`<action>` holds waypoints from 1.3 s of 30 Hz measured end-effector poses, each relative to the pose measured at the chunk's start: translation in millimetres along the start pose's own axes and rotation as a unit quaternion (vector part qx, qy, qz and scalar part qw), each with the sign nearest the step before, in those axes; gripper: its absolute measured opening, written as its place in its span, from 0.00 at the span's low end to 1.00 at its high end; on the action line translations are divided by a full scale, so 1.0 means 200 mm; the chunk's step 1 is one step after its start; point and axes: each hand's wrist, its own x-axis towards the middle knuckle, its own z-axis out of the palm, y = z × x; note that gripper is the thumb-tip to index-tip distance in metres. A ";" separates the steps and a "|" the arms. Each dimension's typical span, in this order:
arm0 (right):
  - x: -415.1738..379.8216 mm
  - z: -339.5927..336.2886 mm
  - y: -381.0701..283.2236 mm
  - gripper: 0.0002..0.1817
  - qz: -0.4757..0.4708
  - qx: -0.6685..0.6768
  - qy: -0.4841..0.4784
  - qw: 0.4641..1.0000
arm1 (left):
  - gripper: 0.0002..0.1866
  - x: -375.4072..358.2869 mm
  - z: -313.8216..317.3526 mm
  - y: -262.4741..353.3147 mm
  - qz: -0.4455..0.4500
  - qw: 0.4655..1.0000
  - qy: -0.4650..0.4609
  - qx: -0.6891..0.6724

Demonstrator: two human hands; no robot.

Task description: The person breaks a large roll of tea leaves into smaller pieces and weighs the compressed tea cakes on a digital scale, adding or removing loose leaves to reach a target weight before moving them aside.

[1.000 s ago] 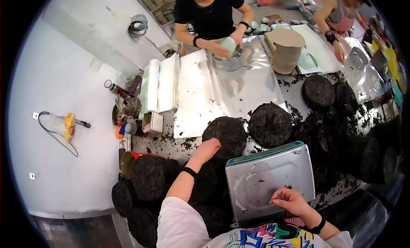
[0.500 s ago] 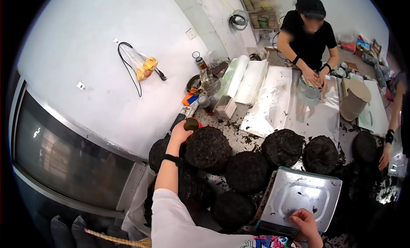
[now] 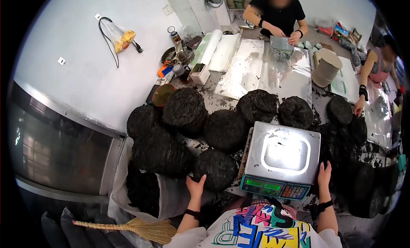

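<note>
My left hand is at the lower left edge of a dark, round, flaky cake, thumb and fingers apart. Just right of that cake stands a digital scale with a bare metal pan, dark crumbs on it and a lit green display. My right hand is beside the scale's right edge, fingers stretched out and holding nothing. Behind the near cake sit more dark cakes, one of them a taller stack. A bowl with a greenish inside stands by the wall.
Opposite, a person handles a clear plastic bag on plastic sheets. Another person reaches toward dark cakes at the right. A paper-coloured cylinder stands near the sheets. A straw broom lies at lower left.
My left hand has left the bowl by the wall and come back to the near cake. My right hand has moved from over the scale pan to its right side. The view has shifted.
</note>
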 end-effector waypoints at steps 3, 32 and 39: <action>-0.16 -0.15 -0.19 0.27 -0.185 0.031 -0.063 0.980 | 0.40 -0.08 0.10 -0.05 -0.186 0.981 -0.027 0.041; 0.03 -1.20 1.26 0.51 0.232 -0.043 0.268 0.934 | 0.30 -0.44 0.82 0.91 -0.118 0.870 -0.295 -0.376; 0.03 -1.31 1.25 0.31 0.152 0.357 0.327 0.862 | 0.39 -0.47 0.98 1.01 0.111 0.961 -0.247 -0.052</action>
